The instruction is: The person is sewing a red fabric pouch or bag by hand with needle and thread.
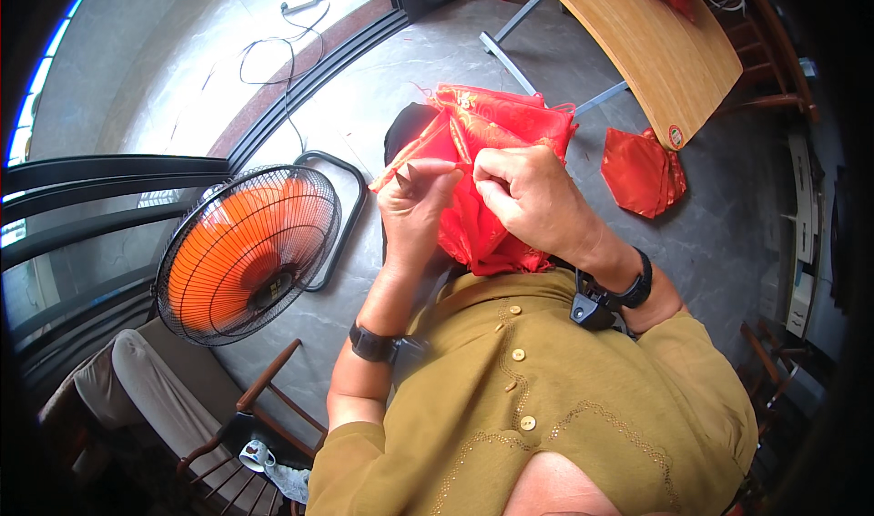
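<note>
A bundle of shiny red patterned cloth (521,123) with loose threads at its edges lies over my lap. My left hand (417,208) is closed in front of the cloth's left part, thumb and forefinger pinched together. A small pointed metal tool (406,180) sticks out from its fingers; the rest of it is hidden. Close beside it, my right hand (537,197) is curled shut over the middle of the cloth, with its fingertips facing the left hand's. Whatever lies between the right fingertips is too small or hidden to make out.
An orange-bladed floor fan (248,254) stands at my left, near the sliding door frame (314,84). Folded red cloth pieces (643,172) lie on the floor at right, below a wooden table (651,47). A wooden chair (259,416) stands lower left; a cable (289,56) runs across the doorway.
</note>
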A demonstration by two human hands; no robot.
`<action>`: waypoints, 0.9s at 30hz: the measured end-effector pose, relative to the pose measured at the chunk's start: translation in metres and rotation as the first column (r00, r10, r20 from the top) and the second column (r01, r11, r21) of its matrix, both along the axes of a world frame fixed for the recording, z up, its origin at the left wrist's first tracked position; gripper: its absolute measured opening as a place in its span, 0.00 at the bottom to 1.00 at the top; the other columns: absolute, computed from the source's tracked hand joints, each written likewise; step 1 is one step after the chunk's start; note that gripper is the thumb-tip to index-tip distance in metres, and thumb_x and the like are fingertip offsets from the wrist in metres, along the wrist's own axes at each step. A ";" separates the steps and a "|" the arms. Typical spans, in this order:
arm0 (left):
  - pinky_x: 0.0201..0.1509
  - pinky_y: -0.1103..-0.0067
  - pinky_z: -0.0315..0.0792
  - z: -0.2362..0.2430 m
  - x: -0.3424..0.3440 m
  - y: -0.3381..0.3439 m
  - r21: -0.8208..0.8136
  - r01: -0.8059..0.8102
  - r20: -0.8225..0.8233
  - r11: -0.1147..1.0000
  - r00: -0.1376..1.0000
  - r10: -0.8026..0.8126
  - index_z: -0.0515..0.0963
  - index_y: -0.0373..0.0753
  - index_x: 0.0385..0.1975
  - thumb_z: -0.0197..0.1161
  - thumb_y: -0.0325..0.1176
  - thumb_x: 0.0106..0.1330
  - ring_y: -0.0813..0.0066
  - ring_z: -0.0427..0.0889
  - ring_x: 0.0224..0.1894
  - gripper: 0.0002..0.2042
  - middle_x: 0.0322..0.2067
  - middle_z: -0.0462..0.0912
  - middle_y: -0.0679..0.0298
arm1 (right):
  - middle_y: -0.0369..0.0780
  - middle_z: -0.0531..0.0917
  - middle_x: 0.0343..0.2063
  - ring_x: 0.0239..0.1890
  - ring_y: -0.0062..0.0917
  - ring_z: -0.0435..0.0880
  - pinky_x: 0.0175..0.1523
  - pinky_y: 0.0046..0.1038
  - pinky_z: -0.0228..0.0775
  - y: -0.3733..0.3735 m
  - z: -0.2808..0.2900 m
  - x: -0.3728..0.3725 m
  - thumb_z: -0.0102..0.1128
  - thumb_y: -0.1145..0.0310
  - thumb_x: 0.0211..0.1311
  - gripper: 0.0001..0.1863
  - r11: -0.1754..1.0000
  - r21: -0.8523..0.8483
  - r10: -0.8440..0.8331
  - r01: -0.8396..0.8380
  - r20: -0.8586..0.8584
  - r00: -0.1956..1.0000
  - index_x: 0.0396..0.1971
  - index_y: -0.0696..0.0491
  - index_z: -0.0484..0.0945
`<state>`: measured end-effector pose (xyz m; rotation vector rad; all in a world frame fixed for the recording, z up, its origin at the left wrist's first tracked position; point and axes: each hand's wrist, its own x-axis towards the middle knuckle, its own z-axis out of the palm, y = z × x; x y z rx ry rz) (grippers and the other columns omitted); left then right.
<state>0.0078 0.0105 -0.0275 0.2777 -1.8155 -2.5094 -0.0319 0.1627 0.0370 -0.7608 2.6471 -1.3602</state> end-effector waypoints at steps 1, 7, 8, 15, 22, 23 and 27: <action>0.29 0.89 0.68 0.000 0.000 0.000 0.000 -0.001 0.000 1.000 1.000 0.001 0.78 0.37 0.31 0.62 0.22 0.60 0.88 0.73 0.25 0.03 0.25 0.80 0.71 | 0.52 0.74 0.17 0.25 0.48 0.76 0.28 0.42 0.67 0.001 0.001 -0.001 0.51 0.78 0.49 0.04 1.000 0.018 0.008 -0.008 -0.013 1.000 0.17 0.60 0.70; 0.28 0.91 0.67 -0.002 -0.001 0.000 0.120 0.010 0.052 0.993 0.999 -0.017 0.78 0.38 0.33 0.61 0.23 0.61 0.90 0.73 0.26 0.03 0.28 0.80 0.71 | 0.52 0.74 0.17 0.25 0.48 0.77 0.29 0.42 0.67 -0.001 0.003 0.000 0.51 0.78 0.49 0.05 1.000 0.023 0.004 -0.004 0.001 1.000 0.18 0.60 0.71; 0.28 0.91 0.66 -0.003 -0.002 0.000 0.119 0.013 0.054 0.993 0.998 -0.019 0.77 0.38 0.33 0.61 0.24 0.61 0.90 0.73 0.26 0.03 0.28 0.79 0.72 | 0.52 0.74 0.17 0.25 0.48 0.77 0.29 0.42 0.67 -0.001 0.004 0.001 0.51 0.78 0.49 0.05 1.000 0.023 0.005 -0.005 0.001 1.000 0.18 0.60 0.71; 0.28 0.91 0.67 -0.002 -0.002 0.000 0.136 0.009 0.063 0.991 0.998 -0.017 0.76 0.39 0.33 0.61 0.24 0.61 0.91 0.73 0.26 0.03 0.28 0.79 0.72 | 0.52 0.75 0.17 0.25 0.47 0.77 0.29 0.42 0.68 -0.002 0.005 0.001 0.51 0.77 0.50 0.05 0.999 0.033 -0.005 0.003 0.036 0.999 0.18 0.60 0.72; 0.29 0.91 0.68 -0.003 -0.002 0.001 0.143 0.011 0.036 0.990 0.999 -0.016 0.77 0.39 0.33 0.61 0.24 0.61 0.90 0.74 0.27 0.03 0.28 0.79 0.72 | 0.52 0.75 0.18 0.26 0.47 0.77 0.30 0.41 0.68 -0.002 0.007 0.001 0.52 0.77 0.49 0.04 0.999 0.047 -0.012 0.010 0.046 0.999 0.18 0.60 0.72; 0.29 0.91 0.68 -0.003 -0.002 0.001 0.151 0.008 0.034 0.988 0.999 -0.014 0.77 0.39 0.33 0.61 0.23 0.61 0.90 0.74 0.28 0.03 0.28 0.79 0.72 | 0.52 0.75 0.18 0.26 0.47 0.77 0.30 0.41 0.68 -0.002 0.006 0.002 0.52 0.77 0.49 0.04 0.999 0.047 -0.013 0.010 0.046 0.999 0.18 0.60 0.72; 0.30 0.91 0.68 -0.002 0.000 0.002 0.161 -0.012 0.039 0.987 0.999 0.006 0.77 0.38 0.33 0.61 0.23 0.61 0.90 0.74 0.28 0.03 0.29 0.79 0.71 | 0.52 0.75 0.18 0.25 0.47 0.77 0.29 0.41 0.68 -0.003 0.003 0.002 0.52 0.78 0.49 0.04 1.000 0.012 -0.010 0.010 0.016 1.000 0.18 0.60 0.72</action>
